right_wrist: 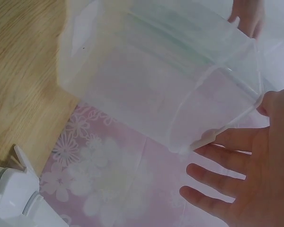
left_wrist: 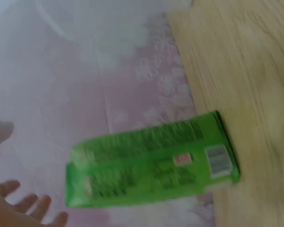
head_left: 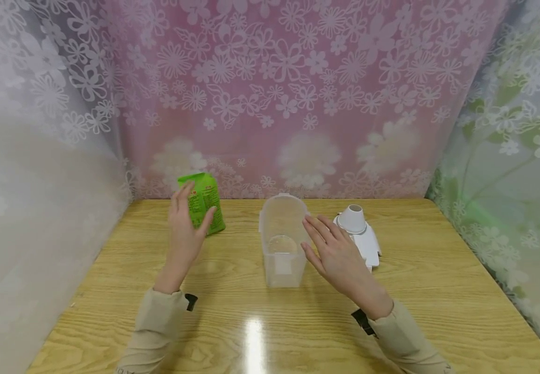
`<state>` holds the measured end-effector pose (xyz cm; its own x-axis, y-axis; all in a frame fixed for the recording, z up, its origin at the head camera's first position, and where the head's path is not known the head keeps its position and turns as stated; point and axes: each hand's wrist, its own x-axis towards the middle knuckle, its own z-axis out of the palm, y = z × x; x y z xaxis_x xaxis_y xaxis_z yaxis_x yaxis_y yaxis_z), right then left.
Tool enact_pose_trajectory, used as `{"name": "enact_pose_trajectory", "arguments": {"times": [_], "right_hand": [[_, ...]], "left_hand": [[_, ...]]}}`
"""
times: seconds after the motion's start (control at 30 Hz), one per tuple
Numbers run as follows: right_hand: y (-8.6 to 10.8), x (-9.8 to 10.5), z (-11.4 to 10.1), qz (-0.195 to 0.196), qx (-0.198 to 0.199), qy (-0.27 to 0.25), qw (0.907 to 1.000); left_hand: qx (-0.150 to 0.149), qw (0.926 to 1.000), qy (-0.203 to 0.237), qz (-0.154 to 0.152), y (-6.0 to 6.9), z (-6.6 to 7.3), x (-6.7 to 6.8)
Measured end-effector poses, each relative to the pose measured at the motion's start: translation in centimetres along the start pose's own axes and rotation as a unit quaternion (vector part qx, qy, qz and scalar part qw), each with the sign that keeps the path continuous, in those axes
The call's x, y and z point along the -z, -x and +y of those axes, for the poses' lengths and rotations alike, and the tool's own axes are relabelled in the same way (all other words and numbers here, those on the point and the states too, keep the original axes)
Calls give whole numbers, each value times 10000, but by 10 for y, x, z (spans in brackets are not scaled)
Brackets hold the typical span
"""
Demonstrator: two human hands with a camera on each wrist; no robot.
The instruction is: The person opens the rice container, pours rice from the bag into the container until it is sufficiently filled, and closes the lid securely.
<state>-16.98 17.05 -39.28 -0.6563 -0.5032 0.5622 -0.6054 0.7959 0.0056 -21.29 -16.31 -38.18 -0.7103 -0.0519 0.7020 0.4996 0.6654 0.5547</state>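
My left hand is beside a green printed bag that stands upright at the back left of the table. Its fingers and thumb are spread, and in the left wrist view they show apart from the bag's top end. A tall translucent plastic container with an open, slanted top stands mid-table. At its right rim is my right hand, its fingers fairly straight. In the right wrist view the thumb and index finger touch the container's rim, while the other fingers are spread off it.
A white lid with a cone-shaped spout lies right of the container, partly behind my right hand. The wooden table reaches back to a pink floral curtain. Pale floral curtains hang at both sides.
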Motion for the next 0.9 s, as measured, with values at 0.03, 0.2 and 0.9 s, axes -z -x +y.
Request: {"name": "enact_pose_trajectory", "arguments": {"times": [0.03,0.2,0.9], "right_hand": [[0,0,0,-20,-10,-2,10000],[0,2,0,-72,-47,-9,10000],[0,4,-1,-369,-121,-63,9992]], "left_hand": [[339,9994,9,-4,-1,-7,3],[1893,9803,-26,-568,-2,-43,10],[4680,8316,2271,-1943,6,-103,-34]]}}
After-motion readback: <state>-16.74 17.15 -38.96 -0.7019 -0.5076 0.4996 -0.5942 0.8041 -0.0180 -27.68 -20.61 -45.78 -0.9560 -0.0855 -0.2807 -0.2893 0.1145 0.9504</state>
